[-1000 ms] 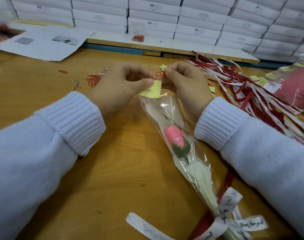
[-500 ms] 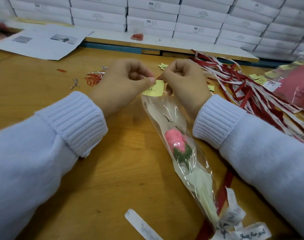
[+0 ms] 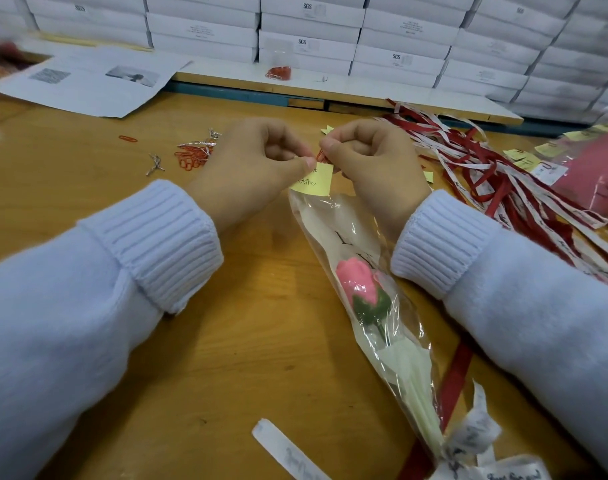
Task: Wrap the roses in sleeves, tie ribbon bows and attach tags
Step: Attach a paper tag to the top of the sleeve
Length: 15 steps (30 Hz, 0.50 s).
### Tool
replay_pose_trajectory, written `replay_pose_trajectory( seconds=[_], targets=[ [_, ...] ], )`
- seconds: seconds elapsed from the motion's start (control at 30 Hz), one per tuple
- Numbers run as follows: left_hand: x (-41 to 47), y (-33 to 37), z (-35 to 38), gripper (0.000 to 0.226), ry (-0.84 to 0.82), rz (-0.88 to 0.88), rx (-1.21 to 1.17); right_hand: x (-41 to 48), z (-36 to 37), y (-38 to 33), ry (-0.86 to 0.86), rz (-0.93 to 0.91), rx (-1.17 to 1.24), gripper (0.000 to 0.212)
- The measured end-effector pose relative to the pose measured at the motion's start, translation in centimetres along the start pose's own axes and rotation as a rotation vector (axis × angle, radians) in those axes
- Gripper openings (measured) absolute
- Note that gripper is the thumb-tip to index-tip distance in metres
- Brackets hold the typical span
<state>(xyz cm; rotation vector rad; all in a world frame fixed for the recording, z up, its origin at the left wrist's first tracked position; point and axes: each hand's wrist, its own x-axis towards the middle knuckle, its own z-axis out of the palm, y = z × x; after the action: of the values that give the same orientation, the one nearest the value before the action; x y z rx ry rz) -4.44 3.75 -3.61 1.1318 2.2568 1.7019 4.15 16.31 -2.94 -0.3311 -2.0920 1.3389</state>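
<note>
A pink rose (image 3: 356,282) lies in a clear plastic sleeve (image 3: 333,220) on the wooden table, its stem pointing toward me. A white printed ribbon bow (image 3: 475,441) ties the sleeve's narrow end at the bottom right. My left hand (image 3: 254,168) pinches a yellow tag (image 3: 313,180) against the sleeve's open top edge. My right hand (image 3: 371,157) pinches a red paper clip (image 3: 321,155) at the tag's upper corner.
A heap of red and white ribbons (image 3: 503,178) spreads right of my hands, with yellow tags (image 3: 524,157) and a pink sleeve (image 3: 596,181) beyond. Loose red paper clips (image 3: 191,157) and silver twist ties (image 3: 155,164) lie at left. Printed sheets (image 3: 88,81) and stacked white boxes (image 3: 313,39) fill the back.
The rose and sleeve shifted slightly toward me. My right hand brought the red clip down onto the tag's top corner while my left hand kept pinching the tag.
</note>
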Motion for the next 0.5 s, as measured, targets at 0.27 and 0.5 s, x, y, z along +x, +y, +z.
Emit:
replay_pose_trajectory(
  seconds=[0.27,0.5],
  targets=[
    [-0.18,0.40,-0.18,0.011,-0.032,-0.042,0.011,-0.13,0.07,0.02,0.017,-0.029,-0.068,0.006],
    [-0.27,0.38,0.08,0.014,0.010,-0.075,-0.035,0.04,-0.08,0.07,-0.009,-0.029,-0.070,0.006]
  ],
)
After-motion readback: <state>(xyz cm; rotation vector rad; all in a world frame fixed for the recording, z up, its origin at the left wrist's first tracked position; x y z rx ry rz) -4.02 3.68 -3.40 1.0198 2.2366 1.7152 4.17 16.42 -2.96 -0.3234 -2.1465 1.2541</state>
